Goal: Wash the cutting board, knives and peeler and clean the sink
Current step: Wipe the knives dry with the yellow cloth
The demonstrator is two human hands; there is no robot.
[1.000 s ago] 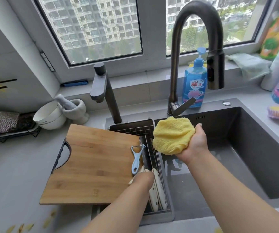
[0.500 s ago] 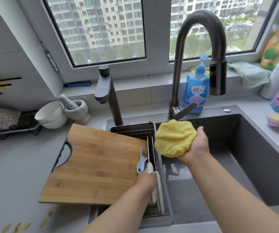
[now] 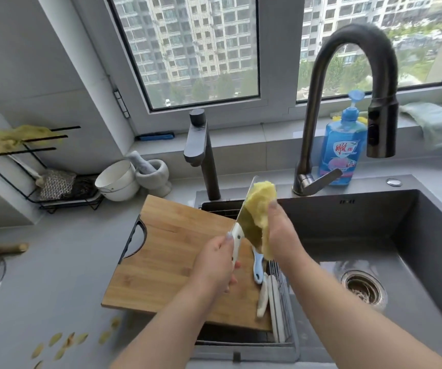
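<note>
My left hand (image 3: 215, 262) grips the white handle of a cleaver (image 3: 243, 217), blade raised and tilted up over the sink's left edge. My right hand (image 3: 281, 235) presses a yellow cloth (image 3: 261, 206) flat against the blade. A bamboo cutting board (image 3: 177, 251) lies across the counter and the sink's drain basket. The blue peeler (image 3: 257, 267) rests on the board's right edge. Two more white-handled knives (image 3: 269, 296) lie in the wire basket (image 3: 286, 328) beside it. The dark sink (image 3: 374, 230) shows a wet floor and a drain (image 3: 362, 287).
A tall dark faucet (image 3: 347, 89) arches over the sink, a smaller tap (image 3: 201, 153) to its left. A blue soap bottle (image 3: 343, 145) stands behind. White bowls (image 3: 117, 181) and a mortar (image 3: 153, 171) sit back left. Peel scraps (image 3: 65, 342) lie on the counter.
My left hand lifted one knife out of the basket and raised it. My right hand brought the yellow cloth against its blade. The camera view shifted right and down.
</note>
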